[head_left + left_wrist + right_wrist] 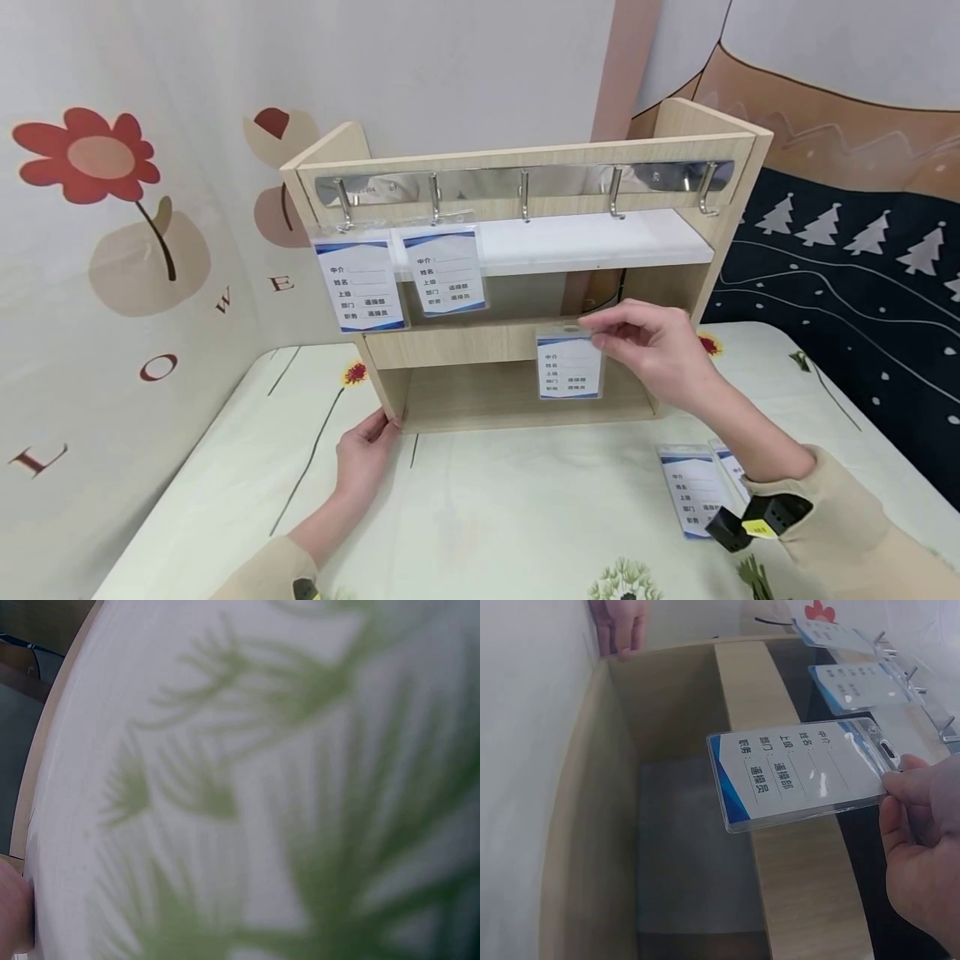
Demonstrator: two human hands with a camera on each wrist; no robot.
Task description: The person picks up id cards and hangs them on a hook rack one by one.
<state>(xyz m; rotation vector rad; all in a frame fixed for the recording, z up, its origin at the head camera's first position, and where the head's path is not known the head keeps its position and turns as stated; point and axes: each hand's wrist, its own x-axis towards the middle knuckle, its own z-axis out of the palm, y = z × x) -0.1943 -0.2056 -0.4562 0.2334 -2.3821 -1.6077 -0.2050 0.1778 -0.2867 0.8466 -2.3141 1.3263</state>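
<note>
Hanging below the right hand (660, 354), the badge card (570, 371) is pinched by its top edge in a closed grip.

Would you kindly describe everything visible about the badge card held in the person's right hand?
The clear plastic badge sleeve holds a white card with blue corner stripes and lines of dark printed text. A slot is cut near its top edge. The right hand pinches that top edge between thumb and fingers, so it hangs upright in front of the light wooden shelf rack, below the row of metal hooks. Nothing else visibly touches it.
</note>
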